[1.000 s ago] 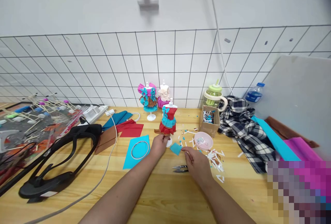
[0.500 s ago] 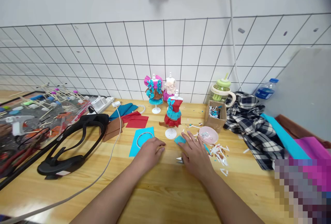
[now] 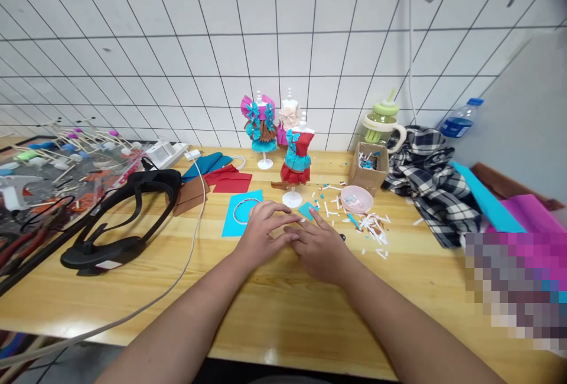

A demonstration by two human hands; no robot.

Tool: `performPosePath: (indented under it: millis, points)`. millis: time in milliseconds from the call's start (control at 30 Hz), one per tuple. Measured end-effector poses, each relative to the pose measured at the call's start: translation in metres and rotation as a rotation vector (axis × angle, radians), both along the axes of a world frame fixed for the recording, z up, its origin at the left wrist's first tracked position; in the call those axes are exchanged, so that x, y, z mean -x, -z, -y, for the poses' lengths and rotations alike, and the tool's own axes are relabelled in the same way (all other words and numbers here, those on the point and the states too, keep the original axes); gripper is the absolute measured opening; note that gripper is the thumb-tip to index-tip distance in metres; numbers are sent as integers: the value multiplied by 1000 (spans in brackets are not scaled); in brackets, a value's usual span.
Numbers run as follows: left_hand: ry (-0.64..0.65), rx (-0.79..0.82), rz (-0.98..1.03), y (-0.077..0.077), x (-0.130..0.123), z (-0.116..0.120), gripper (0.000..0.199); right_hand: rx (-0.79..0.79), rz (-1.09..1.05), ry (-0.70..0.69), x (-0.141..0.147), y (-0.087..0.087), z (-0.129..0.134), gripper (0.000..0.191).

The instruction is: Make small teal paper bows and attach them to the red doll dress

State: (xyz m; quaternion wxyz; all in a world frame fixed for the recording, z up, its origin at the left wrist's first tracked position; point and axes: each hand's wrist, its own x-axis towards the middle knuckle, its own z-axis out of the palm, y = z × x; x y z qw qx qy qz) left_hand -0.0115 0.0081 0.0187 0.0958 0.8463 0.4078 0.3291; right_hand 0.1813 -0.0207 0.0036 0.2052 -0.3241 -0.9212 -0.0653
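Note:
My left hand [image 3: 262, 233] and my right hand [image 3: 323, 248] meet low over the wooden table, fingers stretched out and fingertips overlapping. I see nothing held in either. Just beyond them, a small mannequin [image 3: 297, 162] in a red and turquoise paper dress stands on a round white base. A turquoise sheet [image 3: 234, 221] with a ring [image 3: 241, 211] on it lies beside my left hand. Near my right fingertips is a small turquoise piece [image 3: 305, 211]. A small black end [image 3: 342, 237] of something pokes out behind my right hand; the rest is hidden.
Two more dressed mannequins [image 3: 264, 127] stand near the tiled wall. A pink dish [image 3: 357, 199], paper scraps [image 3: 374, 227], a cardboard box [image 3: 368, 174] and a green-lidded bottle [image 3: 383, 124] are at right. At left lie a black headset strap [image 3: 133, 236], a cable [image 3: 188, 272] and folded coloured sheets [image 3: 228, 180].
My hands have moved from apart to touching at the fingertips. The silver tips beside my right hand are now covered. The view has tilted downward.

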Motion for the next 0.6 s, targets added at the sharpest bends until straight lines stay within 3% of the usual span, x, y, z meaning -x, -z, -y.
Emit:
performPosePath:
  millis: [367, 500, 600]
  points:
    - [0, -12, 12, -1, 5, 0, 15, -35, 96, -89, 16, 9, 2, 28]
    - [33, 33, 52, 0, 4, 0, 14, -35, 101, -123, 18, 8, 0, 22]
    - [-16, 77, 133, 3, 7, -3, 13, 2, 82, -87, 16, 3, -1, 16]
